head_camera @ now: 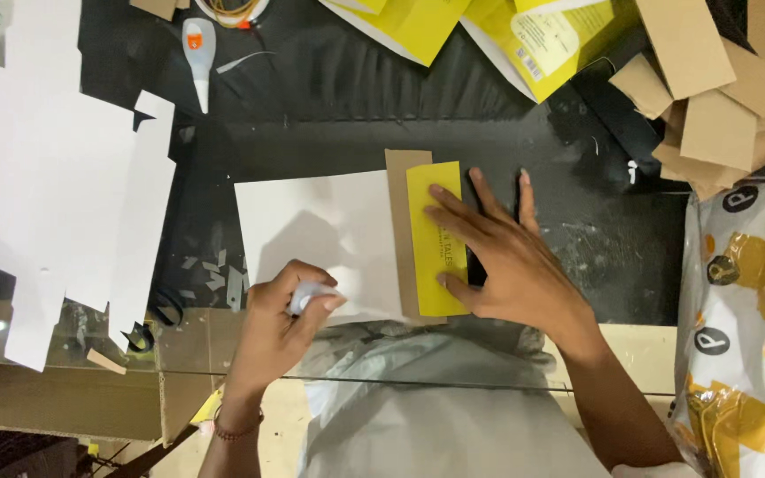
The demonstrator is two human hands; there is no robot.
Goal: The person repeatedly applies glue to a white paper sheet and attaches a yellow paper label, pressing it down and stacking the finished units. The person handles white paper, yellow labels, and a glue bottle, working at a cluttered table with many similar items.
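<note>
A white sheet lies on the black work surface, joined at its right to a brown cardboard strip and a yellow printed flap. My right hand presses flat on the yellow flap, fingers spread. My left hand is closed around a small whitish glue tube, its tip at the lower edge of the white sheet.
Large white cut sheets lie at the left. A glue bottle rests at the top left. Yellow printed covers and brown cardboard pieces pile at the top right. A yellow-and-white plastic bag sits at the right.
</note>
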